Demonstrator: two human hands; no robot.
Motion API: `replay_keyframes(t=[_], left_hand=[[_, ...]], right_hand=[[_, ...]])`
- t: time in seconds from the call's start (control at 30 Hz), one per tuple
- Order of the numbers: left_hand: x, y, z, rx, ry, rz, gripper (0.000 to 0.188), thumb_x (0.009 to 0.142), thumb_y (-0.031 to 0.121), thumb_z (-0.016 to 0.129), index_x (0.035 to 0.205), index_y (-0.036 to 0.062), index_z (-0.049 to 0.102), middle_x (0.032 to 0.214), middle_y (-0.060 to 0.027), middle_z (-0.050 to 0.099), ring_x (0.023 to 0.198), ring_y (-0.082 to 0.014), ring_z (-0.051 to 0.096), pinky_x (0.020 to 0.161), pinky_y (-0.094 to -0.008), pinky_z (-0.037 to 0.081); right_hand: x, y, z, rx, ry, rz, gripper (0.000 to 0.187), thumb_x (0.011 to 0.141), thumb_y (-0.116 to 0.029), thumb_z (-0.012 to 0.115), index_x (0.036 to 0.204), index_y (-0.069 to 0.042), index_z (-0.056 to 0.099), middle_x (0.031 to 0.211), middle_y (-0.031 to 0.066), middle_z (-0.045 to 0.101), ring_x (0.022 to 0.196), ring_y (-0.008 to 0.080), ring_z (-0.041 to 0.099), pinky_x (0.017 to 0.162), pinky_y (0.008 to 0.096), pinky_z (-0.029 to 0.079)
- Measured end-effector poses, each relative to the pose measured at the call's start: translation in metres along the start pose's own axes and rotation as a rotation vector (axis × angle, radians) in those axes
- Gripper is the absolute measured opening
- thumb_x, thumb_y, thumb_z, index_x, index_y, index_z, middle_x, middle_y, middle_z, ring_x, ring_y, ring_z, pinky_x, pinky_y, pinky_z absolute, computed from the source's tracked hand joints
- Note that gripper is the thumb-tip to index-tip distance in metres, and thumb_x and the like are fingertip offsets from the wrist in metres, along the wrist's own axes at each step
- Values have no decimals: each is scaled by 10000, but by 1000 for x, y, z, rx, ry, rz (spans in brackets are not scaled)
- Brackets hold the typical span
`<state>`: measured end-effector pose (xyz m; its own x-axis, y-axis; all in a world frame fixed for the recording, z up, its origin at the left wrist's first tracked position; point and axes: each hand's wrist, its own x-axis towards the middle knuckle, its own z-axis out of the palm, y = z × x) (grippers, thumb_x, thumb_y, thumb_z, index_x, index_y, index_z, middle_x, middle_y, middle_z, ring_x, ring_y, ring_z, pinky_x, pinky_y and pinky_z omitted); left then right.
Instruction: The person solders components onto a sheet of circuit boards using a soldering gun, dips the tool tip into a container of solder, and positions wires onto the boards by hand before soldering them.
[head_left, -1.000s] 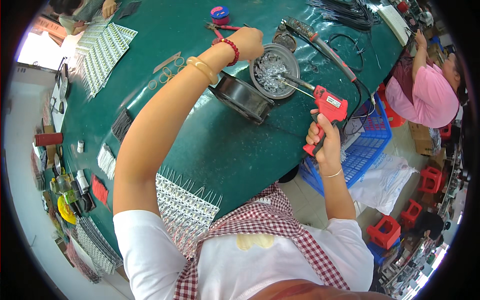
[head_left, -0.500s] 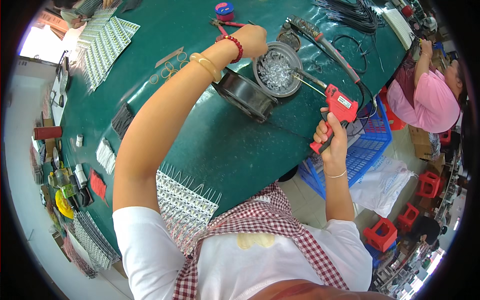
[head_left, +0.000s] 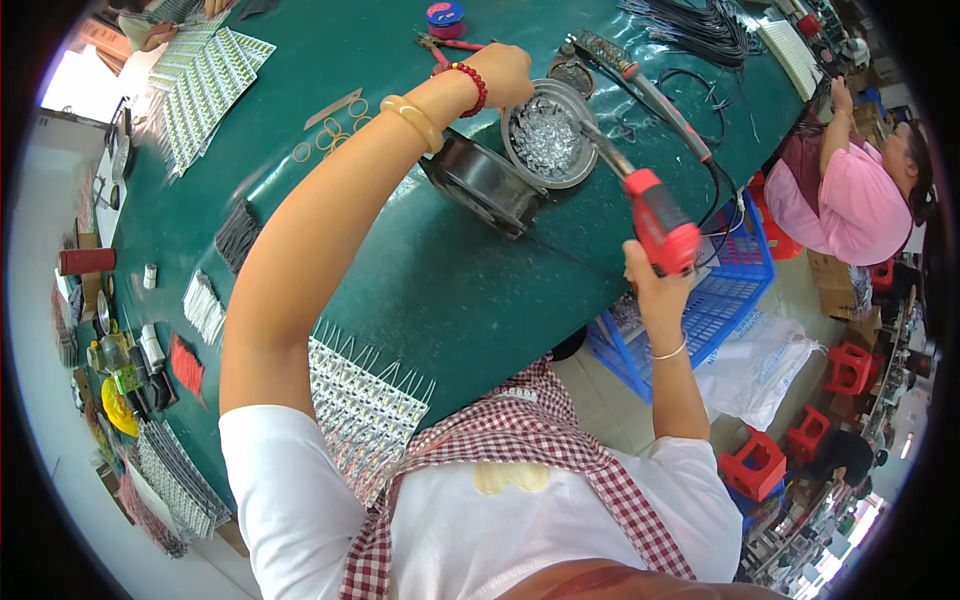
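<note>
My right hand [head_left: 658, 285] is wrapped round the handle of a red and black soldering gun [head_left: 660, 220], blurred by motion. Its metal barrel points up and left, with the tip over the right rim of a grey metal bowl [head_left: 556, 184]. Shiny silvery bits [head_left: 545, 135] fill the bowl. My left hand [head_left: 505, 75] is closed at the bowl's upper left side, its fingertips turned away; what they hold, if anything, is hidden. Below the left wrist, a black spool [head_left: 485, 182] lies on its side against the bowl.
A second soldering iron [head_left: 668, 105] with a coil holder lies right of the bowl. Pliers [head_left: 440, 46] and a round tin [head_left: 445, 20] are beyond my left hand. Component sheets [head_left: 365, 405] lie near my apron. A blue crate [head_left: 735, 290] stands beside the green table [head_left: 450, 300]; a co-worker [head_left: 840, 195] sits at right.
The soldering gun has rolled in my right hand, and its body has shifted a little left and down. My left hand stays almost in place by the bowl.
</note>
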<state>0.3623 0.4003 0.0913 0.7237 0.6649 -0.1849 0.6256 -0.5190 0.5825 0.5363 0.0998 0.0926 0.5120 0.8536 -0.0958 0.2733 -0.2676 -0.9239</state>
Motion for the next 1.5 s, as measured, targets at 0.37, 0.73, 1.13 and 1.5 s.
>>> replay_keyframes(t=[0.37, 0.73, 1.13, 1.5], left_hand=[[5, 13, -4, 72, 1, -8, 234, 834, 133, 557, 931, -46, 673, 796, -191, 731, 755, -288, 740, 750, -380, 578], [14, 0, -3, 182, -194, -25, 171, 846, 99, 570, 814, -31, 677, 700, -131, 724, 640, -220, 721, 582, -340, 562], [110, -127, 49, 319, -485, 485, 182, 771, 110, 721, 926, 15, 715, 869, -128, 749, 673, -275, 719, 604, -376, 579], [-140, -3, -66, -26, 334, -23, 369, 945, 306, 592, 859, -45, 666, 719, -150, 661, 658, -292, 633, 652, -411, 497]], right_hand=[[3, -6, 8, -652, -166, -673, 538, 669, -52, 802, 1186, -78, 656, 814, 108, 604, 722, 312, 630, 640, 387, 498], [4, -16, 3, -591, -168, -652, 516, 690, -7, 784, 1189, -47, 659, 846, 124, 640, 725, 284, 647, 677, 333, 514], [-33, 11, -27, -53, 221, -199, 187, 930, -86, 680, 1087, 3, 631, 762, 33, 586, 601, 102, 546, 570, 288, 450], [-46, -26, -27, 600, 21, -248, 404, 999, -155, 577, 1335, 49, 481, 729, 78, 553, 591, 149, 539, 606, 348, 522]])
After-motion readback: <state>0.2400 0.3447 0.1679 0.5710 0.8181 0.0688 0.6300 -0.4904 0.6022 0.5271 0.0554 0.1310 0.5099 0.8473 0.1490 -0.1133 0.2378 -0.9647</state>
